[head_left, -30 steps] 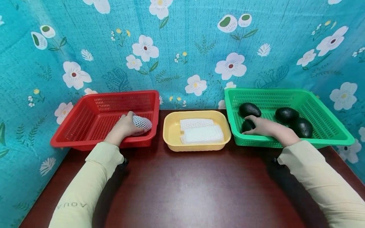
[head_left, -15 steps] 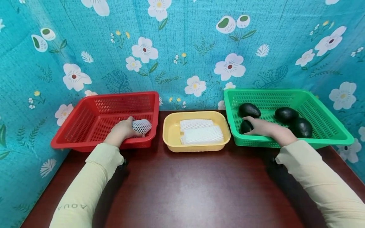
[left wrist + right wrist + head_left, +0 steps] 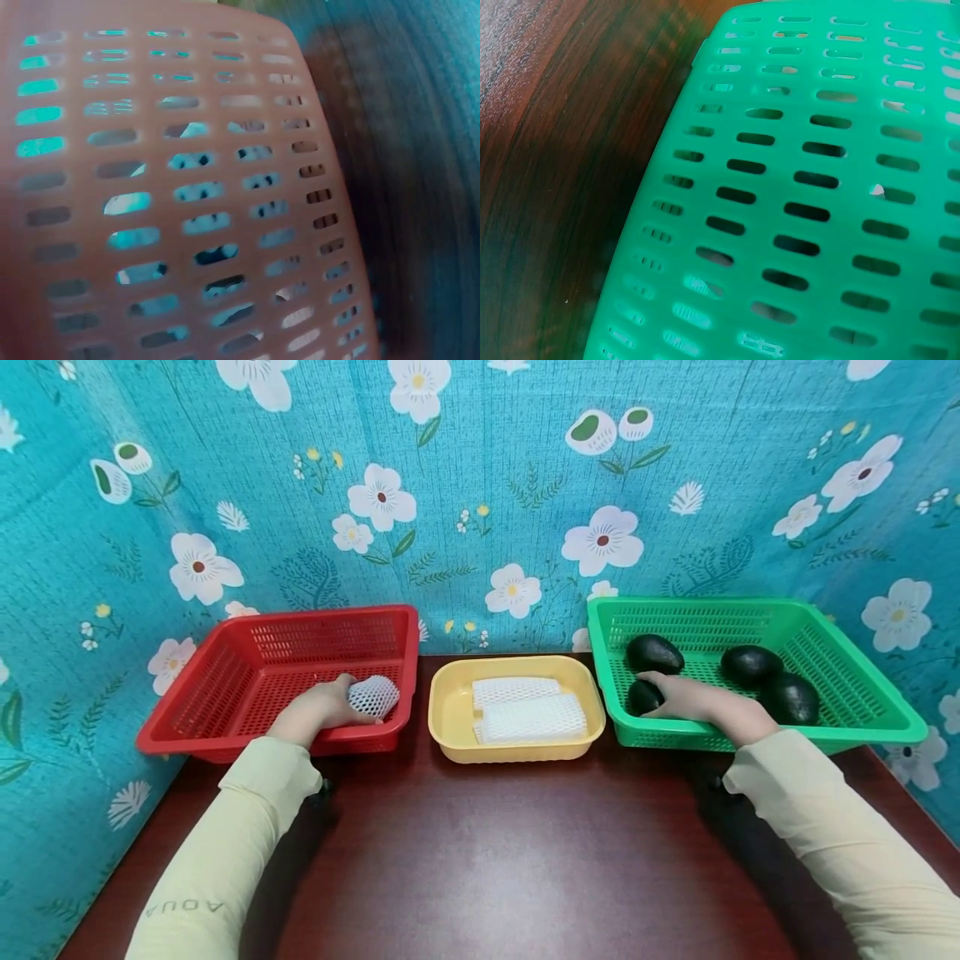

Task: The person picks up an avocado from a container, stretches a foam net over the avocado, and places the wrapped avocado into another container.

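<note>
In the head view, my left hand [image 3: 318, 706] reaches over the front rim of the red basket [image 3: 180, 710]. Its fingers and thumb curve around the near-left side of a fruit in a white foam net [image 3: 374, 697]; part of that grip is hidden. Across the table, my right hand [image 3: 693, 700] dips into the green basket [image 3: 847, 731], gripping a dark avocado [image 3: 643, 697] near the left wall. Other avocados lie there: one behind it [image 3: 654, 654] and two to the right, including a glossy avocado [image 3: 790, 698]. Both wrist views show basket walls, with neither hand visible.
A yellow tray [image 3: 450, 693] stands between the baskets, holding flat white foam nets [image 3: 532, 718]. Dark reddish wood tabletop [image 3: 510, 860] lies in front. Behind everything hangs a blue floral cloth [image 3: 465, 468].
My left fingers have sunk lower beside the netted fruit, uncovering more of it. My right hand stays around the same avocado. The head view has tilted up slightly.
</note>
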The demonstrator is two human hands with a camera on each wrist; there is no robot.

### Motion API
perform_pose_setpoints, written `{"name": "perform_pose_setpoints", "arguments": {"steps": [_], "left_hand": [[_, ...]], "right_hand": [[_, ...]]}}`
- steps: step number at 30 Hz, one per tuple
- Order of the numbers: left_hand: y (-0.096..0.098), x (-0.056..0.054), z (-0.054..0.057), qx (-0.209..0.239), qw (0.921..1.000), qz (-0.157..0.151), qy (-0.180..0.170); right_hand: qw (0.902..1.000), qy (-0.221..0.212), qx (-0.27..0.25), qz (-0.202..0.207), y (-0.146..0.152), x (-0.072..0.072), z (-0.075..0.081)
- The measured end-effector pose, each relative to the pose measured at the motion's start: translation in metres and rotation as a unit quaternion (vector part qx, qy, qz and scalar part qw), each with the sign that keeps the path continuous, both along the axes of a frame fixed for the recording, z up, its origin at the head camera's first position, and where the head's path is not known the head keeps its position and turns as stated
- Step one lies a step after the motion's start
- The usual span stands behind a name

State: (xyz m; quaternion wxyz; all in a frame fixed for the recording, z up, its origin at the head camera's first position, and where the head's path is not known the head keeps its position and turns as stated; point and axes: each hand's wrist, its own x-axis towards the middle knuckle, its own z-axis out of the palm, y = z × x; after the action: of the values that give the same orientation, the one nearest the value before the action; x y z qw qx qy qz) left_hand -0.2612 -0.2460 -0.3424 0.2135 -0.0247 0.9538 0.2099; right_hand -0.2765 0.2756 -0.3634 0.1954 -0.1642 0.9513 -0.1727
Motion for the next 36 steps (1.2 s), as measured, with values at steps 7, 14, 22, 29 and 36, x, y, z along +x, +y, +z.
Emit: {"name": "perform_pose_setpoints", "arguments": {"steps": [7,14,22,29,36], "left_hand": [[-0.004,0.002,0.006,-0.014,0.999,-0.009,0.042],[-0.002,0.008,0.014,-0.021,0.9959,-0.011,0.087],[-0.005,0.01,0.014,0.0,0.9929,-0.009,0.118],[-0.005,0.012,0.015,-0.001,0.9889,-0.006,0.149],[-0.002,0.015,0.017,0.001,0.9863,-0.002,0.165]], "right_hand": [[0.9993,0.034,0.01,-0.006,0.001,-0.001,0.001],[0.9978,0.065,0.007,-0.006,0.006,0.002,0.008],[0.9939,0.107,-0.011,-0.022,0.009,0.012,0.019],[0.9888,0.142,-0.029,-0.038,0.009,0.023,0.03],[0.9837,0.167,-0.06,-0.03,0.007,0.029,0.035]]}}
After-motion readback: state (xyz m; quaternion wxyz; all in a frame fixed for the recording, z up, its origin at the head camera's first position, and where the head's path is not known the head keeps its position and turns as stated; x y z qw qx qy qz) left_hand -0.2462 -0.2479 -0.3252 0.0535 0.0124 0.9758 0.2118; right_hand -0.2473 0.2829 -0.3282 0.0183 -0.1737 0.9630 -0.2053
